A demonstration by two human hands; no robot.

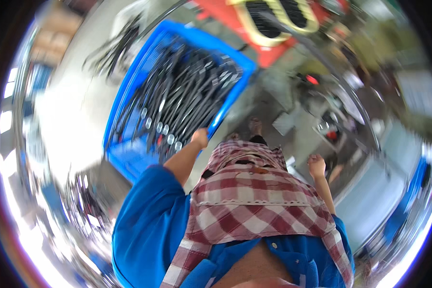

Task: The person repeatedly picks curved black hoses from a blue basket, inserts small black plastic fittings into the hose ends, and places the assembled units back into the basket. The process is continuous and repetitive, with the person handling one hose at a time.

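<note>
Out in front of the person, on the left, sits a big blue crate [129,91] packed with long dark rod-like parts [177,101] with shiny round ends, all pretty blurry. The left hand [199,138] is clamped on the crate's near edge, so this looks like the hauling-the-crate step; next it probably needs a steady pull and a clear floor. The right hand [316,166] hangs free at the side, curled into a loose fist, holding nothing.
</note>
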